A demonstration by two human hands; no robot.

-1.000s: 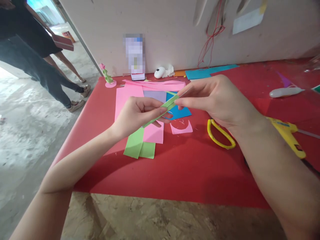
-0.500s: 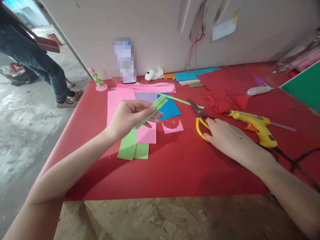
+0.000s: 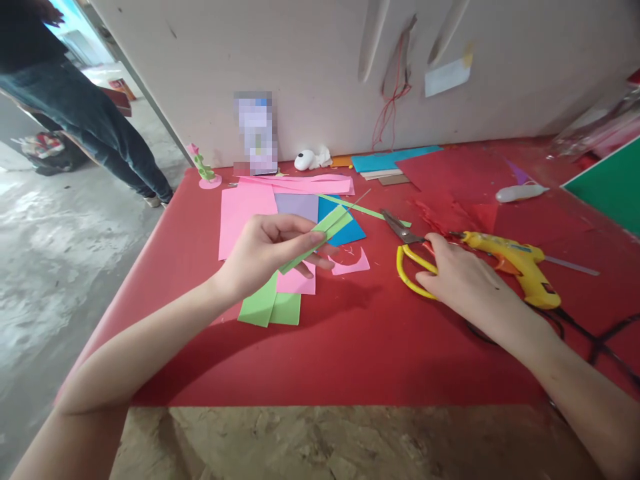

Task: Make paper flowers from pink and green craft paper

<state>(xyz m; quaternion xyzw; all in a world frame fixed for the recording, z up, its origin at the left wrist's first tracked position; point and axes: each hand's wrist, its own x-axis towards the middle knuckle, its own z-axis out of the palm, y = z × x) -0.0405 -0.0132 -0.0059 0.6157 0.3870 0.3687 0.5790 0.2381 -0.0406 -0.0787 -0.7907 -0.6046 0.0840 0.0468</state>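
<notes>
My left hand (image 3: 265,255) is closed on a folded green paper strip (image 3: 320,235), held a little above the red table cover (image 3: 350,353). Over to the right, my right hand (image 3: 463,280) rests on the yellow-handled scissors (image 3: 407,257), with the fingers curled over the right handle loop. The scissor blades point away toward the back left. Under the left hand lie a pink sheet (image 3: 240,210), a blue sheet (image 3: 350,230), a lilac sheet (image 3: 297,203) and folded green paper (image 3: 270,308).
A yellow glue gun (image 3: 520,263) with its black cord lies just right of my right hand. A pink arch cut-out (image 3: 350,265), a white tube (image 3: 520,193), a paper flower (image 3: 203,168) and a green sheet (image 3: 610,183) are around. A person's legs (image 3: 95,120) stand at the upper left.
My right hand let go of the green strip, dropped to the table and settled on the scissors' handle. The left hand keeps hold of the strip.
</notes>
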